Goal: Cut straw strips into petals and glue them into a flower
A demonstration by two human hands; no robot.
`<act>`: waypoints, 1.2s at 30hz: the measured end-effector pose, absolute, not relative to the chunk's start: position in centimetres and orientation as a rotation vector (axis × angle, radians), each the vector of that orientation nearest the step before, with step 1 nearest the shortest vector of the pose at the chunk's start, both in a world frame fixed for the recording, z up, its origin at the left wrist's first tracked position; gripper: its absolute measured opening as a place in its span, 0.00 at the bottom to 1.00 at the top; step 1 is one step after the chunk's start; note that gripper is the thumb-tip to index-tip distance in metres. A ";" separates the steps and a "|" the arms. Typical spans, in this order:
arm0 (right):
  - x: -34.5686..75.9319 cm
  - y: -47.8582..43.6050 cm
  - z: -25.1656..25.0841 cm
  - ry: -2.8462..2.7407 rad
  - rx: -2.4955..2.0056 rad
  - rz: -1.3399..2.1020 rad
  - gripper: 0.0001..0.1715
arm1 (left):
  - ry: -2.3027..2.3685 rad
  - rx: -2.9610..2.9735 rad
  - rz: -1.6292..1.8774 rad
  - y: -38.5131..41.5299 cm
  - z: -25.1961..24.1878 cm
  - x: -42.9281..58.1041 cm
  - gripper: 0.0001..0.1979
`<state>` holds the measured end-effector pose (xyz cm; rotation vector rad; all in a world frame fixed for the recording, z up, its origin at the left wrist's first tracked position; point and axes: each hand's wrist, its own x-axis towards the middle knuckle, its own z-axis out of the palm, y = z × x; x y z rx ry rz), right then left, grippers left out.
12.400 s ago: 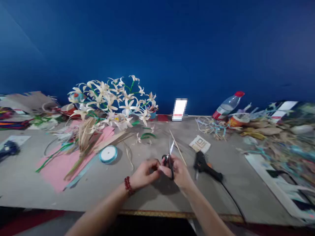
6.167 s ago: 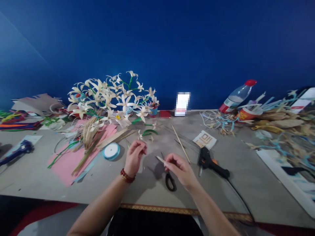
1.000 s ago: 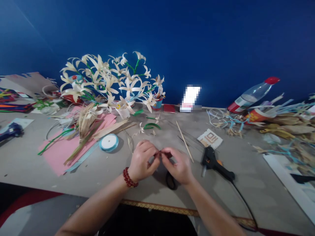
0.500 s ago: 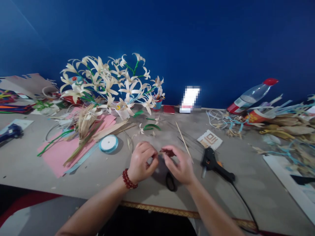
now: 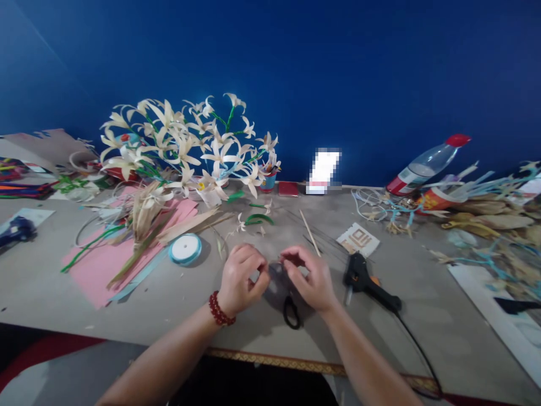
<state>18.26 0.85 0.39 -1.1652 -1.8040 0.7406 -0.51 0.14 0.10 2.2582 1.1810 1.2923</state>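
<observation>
My left hand (image 5: 242, 278), with a red bead bracelet on its wrist, hovers over the grey table (image 5: 422, 316) with fingers curled in a pinch. My right hand (image 5: 308, 276) is a short gap to its right, fingers also pinched. What each pinch holds is too small to make out. Black-handled scissors (image 5: 291, 311) lie on the table below and between the two hands. A thin wooden stick (image 5: 310, 232) lies just beyond my right hand.
A black glue gun (image 5: 367, 282) with its cord lies right of my right hand. A ribbon spool (image 5: 185, 248), pink paper (image 5: 97, 265) and a bunch of pale handmade flowers (image 5: 186, 146) sit to the left. A plastic bottle (image 5: 426, 163) and dried leaves crowd the right.
One second ago the fingertips of both hands met; since then they have drawn slightly apart. The scissors have stayed on the table.
</observation>
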 end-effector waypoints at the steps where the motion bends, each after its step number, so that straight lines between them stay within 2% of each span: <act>1: 17.8 0.6 0.4 -1.833 -1.137 0.775 0.06 | 1.181 2.263 1.283 0.1 0.1 -0.5 0.06; 4: 16.7 0.2 0.2 -1.882 -1.141 0.757 0.04 | 1.189 2.272 1.274 0.0 0.0 -0.2 0.05; 12: 18.9 1.4 -0.2 -1.842 -1.349 0.588 0.07 | 1.206 2.256 1.317 0.1 -0.1 -0.4 0.06; 18: 17.2 0.4 0.3 -1.874 -1.174 0.785 0.06 | 1.199 2.272 1.282 0.1 -0.2 -0.4 0.06; 20: 16.9 0.3 0.1 -1.907 -1.185 0.761 0.04 | 1.194 2.276 1.294 0.1 -0.1 -0.4 0.06; 25: 18.6 1.2 -0.2 -1.843 -1.287 0.639 0.07 | 1.206 2.253 1.337 0.1 0.1 -0.4 0.06; 33: 17.1 0.2 0.7 -1.908 -1.171 0.762 0.03 | 1.205 2.277 1.277 0.0 0.0 -0.3 0.06; 36: 16.8 0.2 0.3 -1.923 -1.204 0.699 0.06 | 1.206 2.293 1.266 -0.1 -0.1 -0.2 0.06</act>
